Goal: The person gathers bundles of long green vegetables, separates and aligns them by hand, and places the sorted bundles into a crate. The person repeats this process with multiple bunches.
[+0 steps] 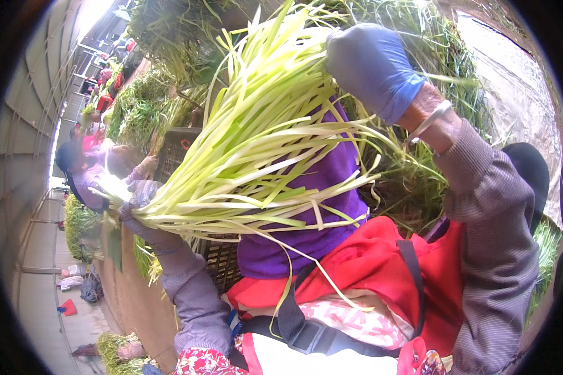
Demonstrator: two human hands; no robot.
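A large bunch of pale yellow-green leaves, resembling blanched chives (262, 140), fans out across the middle of the view. My left hand (139, 194), in a thin translucent glove, grips its white stem ends at the left. At the upper right, my right hand (373, 70) wears a blue glove and is curled into a fist at the leaf tips; its fingers are mostly hidden. Loose blades droop from the lower side of the bunch over my purple-covered leg (305, 248) and red apron (380, 272).
Heaps of green leaves (431, 42) lie beyond my right hand and at the top (178, 42). A dark plastic crate (223, 262) stands beside my leg. Another person (87, 168) sits at the left, near more bundles (82, 229). A corrugated wall (28, 117) runs along the left.
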